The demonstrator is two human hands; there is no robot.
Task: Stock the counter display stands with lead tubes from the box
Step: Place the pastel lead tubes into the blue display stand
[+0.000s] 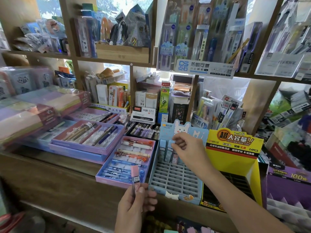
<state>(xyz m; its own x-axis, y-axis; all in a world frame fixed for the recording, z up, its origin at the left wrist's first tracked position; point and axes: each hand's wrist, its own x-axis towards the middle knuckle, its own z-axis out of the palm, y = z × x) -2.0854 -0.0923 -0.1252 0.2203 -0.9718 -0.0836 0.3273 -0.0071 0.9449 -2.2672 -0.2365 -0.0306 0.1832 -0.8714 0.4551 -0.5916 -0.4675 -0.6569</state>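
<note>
Left hand [134, 205], nearest, pinches a pink-capped lead tube [135, 178] upright, just before the blue stand [175, 180]. Right hand [184, 145] pinches a pale blue tube [173, 142] over the back row, beside tubes already seated.

Risk: right forearm passes close to the yellow stand [235, 158]; a knock could shift it.

Room: front slots empty; pen tray [127, 165] just beside the stand's left wall.

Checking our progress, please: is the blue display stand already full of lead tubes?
No, the blue display stand has tubes only in its back row.
</note>
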